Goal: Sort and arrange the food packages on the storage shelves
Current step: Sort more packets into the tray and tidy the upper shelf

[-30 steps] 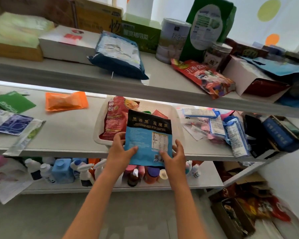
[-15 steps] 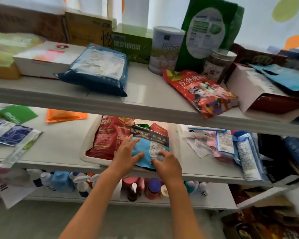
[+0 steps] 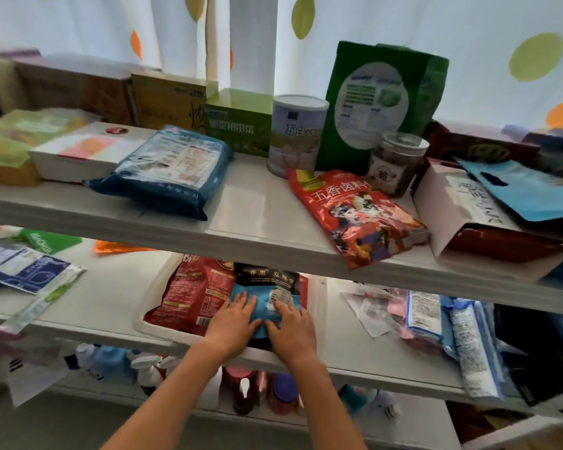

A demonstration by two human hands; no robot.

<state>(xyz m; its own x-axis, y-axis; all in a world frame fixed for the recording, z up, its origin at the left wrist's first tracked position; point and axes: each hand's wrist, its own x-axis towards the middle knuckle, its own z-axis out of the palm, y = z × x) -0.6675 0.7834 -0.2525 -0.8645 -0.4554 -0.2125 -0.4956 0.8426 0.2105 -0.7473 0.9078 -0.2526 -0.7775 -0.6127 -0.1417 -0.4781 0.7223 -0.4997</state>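
Both hands' flat grip on blue pouch [image 3: 263, 305], black-topped, in white tray [image 3: 150, 306]

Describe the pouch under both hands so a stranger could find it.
Find the white tray on the middle shelf. In it, the blue-and-black pouch lies partly over a red bag; it alone has a black top band.

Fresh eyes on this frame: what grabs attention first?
Both hands, left hand and right hand, lie with fairly straight fingers on a blue-and-black foil food pouch in the white plastic tray on the middle shelf, beside a large red snack bag. Above, on the top shelf, a tall green paper bag with a white oval label stands at the back, and a red spice packet overhangs the front edge.
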